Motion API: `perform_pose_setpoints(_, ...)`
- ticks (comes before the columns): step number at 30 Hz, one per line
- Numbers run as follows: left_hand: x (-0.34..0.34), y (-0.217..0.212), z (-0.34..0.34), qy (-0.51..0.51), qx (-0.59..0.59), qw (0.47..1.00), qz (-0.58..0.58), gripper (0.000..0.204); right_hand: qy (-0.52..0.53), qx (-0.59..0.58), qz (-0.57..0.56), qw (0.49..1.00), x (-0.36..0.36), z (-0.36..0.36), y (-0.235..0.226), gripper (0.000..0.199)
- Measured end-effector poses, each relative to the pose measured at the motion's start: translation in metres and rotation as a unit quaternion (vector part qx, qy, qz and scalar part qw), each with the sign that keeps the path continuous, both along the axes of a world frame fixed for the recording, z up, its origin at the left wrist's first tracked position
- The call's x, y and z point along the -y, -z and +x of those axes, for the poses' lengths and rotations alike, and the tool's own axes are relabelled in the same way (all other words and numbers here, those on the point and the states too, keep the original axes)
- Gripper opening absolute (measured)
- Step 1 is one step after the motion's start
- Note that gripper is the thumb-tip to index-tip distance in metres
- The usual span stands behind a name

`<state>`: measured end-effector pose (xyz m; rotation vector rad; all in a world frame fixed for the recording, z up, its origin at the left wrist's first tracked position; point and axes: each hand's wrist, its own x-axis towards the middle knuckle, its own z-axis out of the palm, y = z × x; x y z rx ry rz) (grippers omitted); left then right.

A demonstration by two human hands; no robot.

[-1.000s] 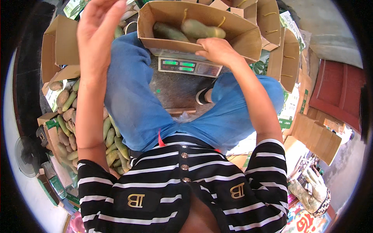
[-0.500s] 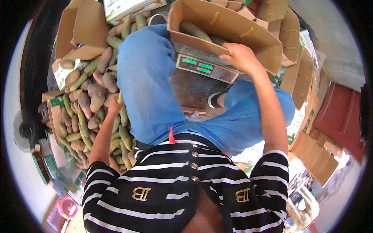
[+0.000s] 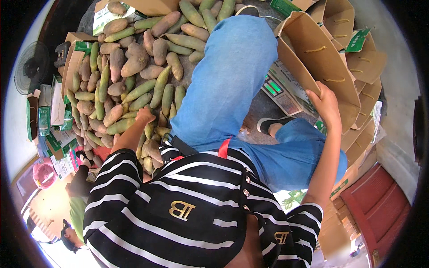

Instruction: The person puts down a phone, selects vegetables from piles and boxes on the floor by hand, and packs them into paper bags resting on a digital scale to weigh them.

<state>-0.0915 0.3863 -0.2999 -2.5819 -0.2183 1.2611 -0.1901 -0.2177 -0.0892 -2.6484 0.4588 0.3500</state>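
My left hand reaches down into a heap of long green and brownish-purple produce, whose exact kind I cannot tell. Its fingers are bunched low among the pieces, and whatever lies under them is hidden. On the right, my right hand grips the near rim of an open brown cardboard box with yellow rope handles. The box's contents are out of sight from here. Beneath it, a digital scale with green lit displays is partly covered by the box and my knee.
More open cardboard boxes stand on the far right. A red panel is at the lower right. Past the heap on the left are a fan, a pink basin and another person. My bent legs separate heap and box.
My view has turned toward the left, so the heap shows more fully. My left hand has shifted over the heap. My right hand stays on the box rim, and the produce inside has gone from sight.
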Motion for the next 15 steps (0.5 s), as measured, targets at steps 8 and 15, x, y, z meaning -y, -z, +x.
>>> perform_pose_setpoints(8, -0.032, 0.009, -0.022, -0.188, -0.04, 0.981, -0.008, 0.094, 0.024, -0.024, 0.021, 0.999, 0.0, 0.001, 0.0, 0.03)
perform_pose_setpoints(15, -0.03, 0.041, -0.031, -0.349, 0.024, 0.935, -0.061, 0.078, -0.002, 0.002, 0.002, 1.0, 0.004, -0.001, 0.0, 0.029)
